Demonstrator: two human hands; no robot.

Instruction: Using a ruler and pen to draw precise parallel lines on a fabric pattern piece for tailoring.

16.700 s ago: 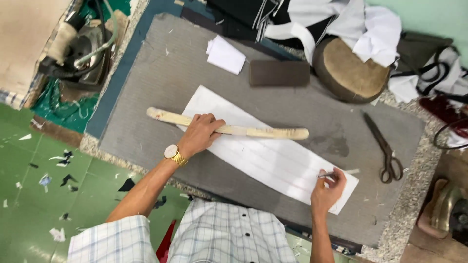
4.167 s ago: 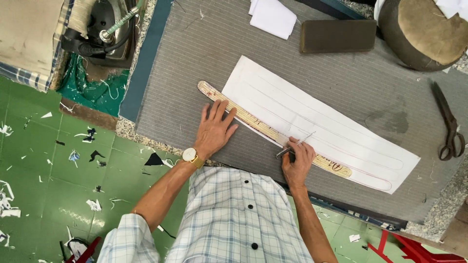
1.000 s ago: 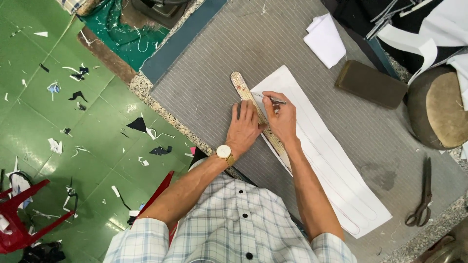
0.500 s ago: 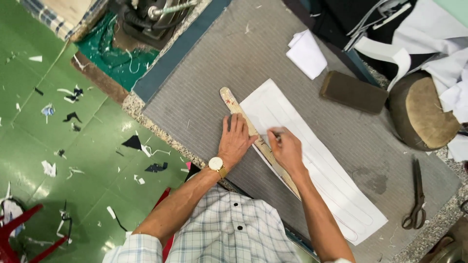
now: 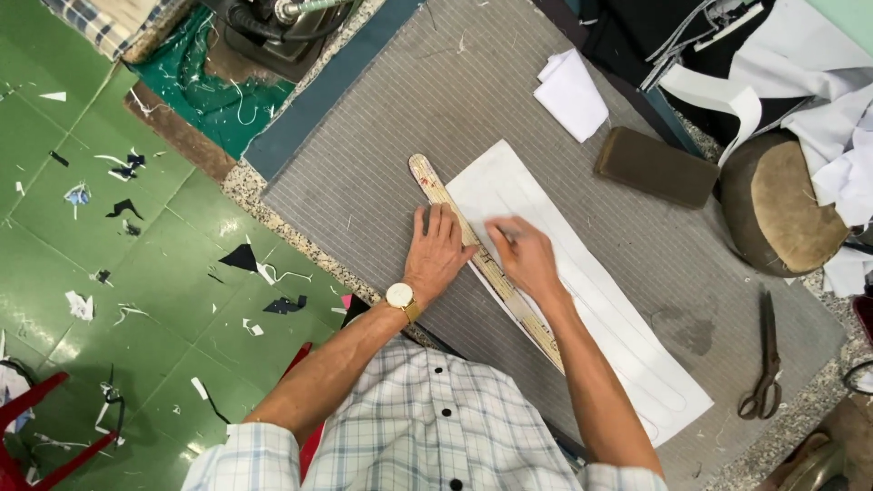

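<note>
Right now our wooden ruler [image 5: 473, 250] lies flat on the grey striped table cover [image 5: 382, 145], along the near long edge of the long white paper piece [image 5: 582, 291]. Its long axis runs on a diagonal, from a rounded end up and to our left down toward our right forearm, and the paper strip follows the same slant just beyond it.

Our left hand [image 5: 436, 255] presses down on the ruler's upper stretch, palm flat, fingers spread and straight, gripping nothing; the fingertips rest at the ruler's edge. Our right hand [image 5: 526, 259] sits just across the ruler on the paper, fingers drawn together as though pinching a small marking tool against the ruler's far edge. It is blurred, so we cannot tell what, if anything, is between those fingers. Both hands are touching or nearly touching the ruler, the left on its near side, the right on its far side, and the right forearm covers the ruler's lower part. A gold watch [image 5: 400, 295] sits on our left wrist.

Farther out, a folded white cloth [image 5: 571, 93] and a dark brown block [image 5: 657, 166] lie beyond the paper's upper end. A round brown pad [image 5: 787, 205] sits at the right, well apart, and black scissors [image 5: 762, 364] lie closed near the table's right edge. Scraps dot the green floor [image 5: 109, 264] to our left.
</note>
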